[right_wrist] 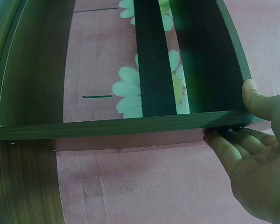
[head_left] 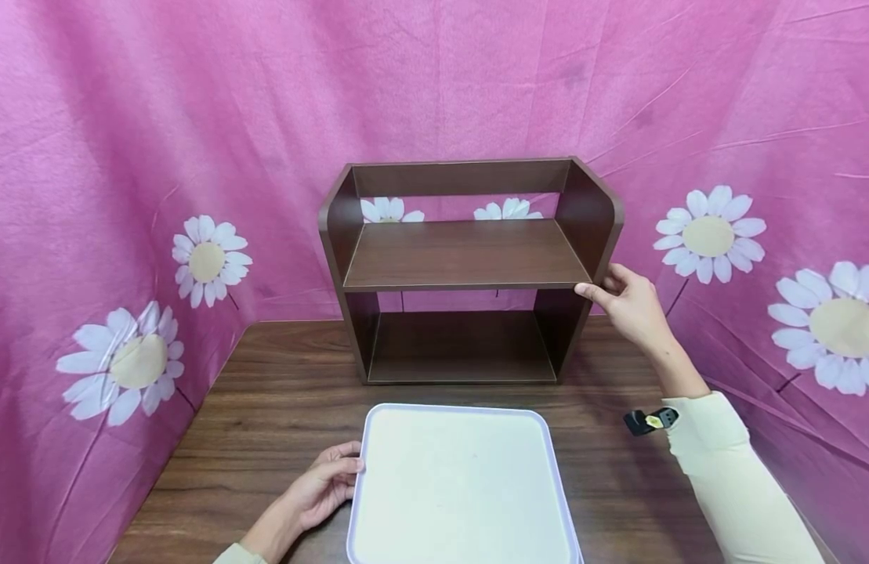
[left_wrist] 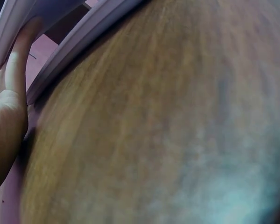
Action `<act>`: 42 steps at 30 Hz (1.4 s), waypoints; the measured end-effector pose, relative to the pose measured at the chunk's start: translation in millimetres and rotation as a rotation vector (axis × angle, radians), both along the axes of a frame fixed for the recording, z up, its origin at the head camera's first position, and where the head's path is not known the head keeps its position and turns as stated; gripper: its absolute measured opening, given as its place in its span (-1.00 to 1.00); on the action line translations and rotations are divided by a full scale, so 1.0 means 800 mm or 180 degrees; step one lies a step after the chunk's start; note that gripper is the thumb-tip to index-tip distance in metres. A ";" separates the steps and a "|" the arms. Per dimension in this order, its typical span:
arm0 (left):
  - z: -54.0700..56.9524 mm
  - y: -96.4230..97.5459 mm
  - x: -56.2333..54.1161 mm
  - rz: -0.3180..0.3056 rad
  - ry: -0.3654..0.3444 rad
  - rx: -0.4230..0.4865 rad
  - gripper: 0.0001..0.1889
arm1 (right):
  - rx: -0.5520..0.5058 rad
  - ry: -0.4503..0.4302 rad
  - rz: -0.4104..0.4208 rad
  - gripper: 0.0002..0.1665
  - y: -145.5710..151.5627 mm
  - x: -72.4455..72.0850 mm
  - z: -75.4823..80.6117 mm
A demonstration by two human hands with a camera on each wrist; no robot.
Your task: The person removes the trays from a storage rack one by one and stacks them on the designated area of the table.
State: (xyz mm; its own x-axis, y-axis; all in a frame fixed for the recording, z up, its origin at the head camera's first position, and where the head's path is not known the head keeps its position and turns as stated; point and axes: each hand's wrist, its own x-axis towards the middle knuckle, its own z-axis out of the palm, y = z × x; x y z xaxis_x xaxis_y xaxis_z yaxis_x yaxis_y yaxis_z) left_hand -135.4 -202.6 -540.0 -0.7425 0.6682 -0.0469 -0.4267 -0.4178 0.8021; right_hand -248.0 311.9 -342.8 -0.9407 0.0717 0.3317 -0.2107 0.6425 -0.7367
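A dark brown two-tier shelf (head_left: 462,254) stands upright at the back of the wooden table. My right hand (head_left: 633,307) grips its right side panel (right_wrist: 130,126), thumb at the front edge and fingers along the outer face. Nearer me lies a flat white panel with a lavender rim (head_left: 462,486). My left hand (head_left: 328,484) holds this panel by its left edge, thumb on the rim. In the left wrist view, my left hand (left_wrist: 11,107) touches an upper lavender piece (left_wrist: 51,11), and a second lavender edge (left_wrist: 84,42) runs below it. The panel's near end is cut off.
The wooden table (head_left: 265,407) reaches back to a pink curtain (head_left: 448,78) with white daisies, which hangs behind and on both sides. A small black device (head_left: 649,421) is strapped at the right wrist, by the sleeve.
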 end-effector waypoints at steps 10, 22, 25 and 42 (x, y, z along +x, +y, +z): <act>0.001 0.002 0.002 -0.0098 -0.0020 -0.0105 -0.69 | -0.0026 0.0021 0.0027 -0.29 0.001 0.001 0.000; 0.007 -0.005 -0.005 -0.0229 0.0101 -0.0686 -0.78 | -0.0027 0.0054 0.0048 -0.33 0.002 -0.002 -0.003; 0.014 -0.008 -0.010 -0.0202 0.0185 -0.1007 -0.85 | -0.0045 0.0060 0.0057 -0.34 0.003 -0.003 -0.003; 0.043 -0.001 -0.025 0.0234 0.0543 -0.2188 -0.70 | -0.0020 0.0050 0.0019 -0.30 0.002 -0.004 -0.004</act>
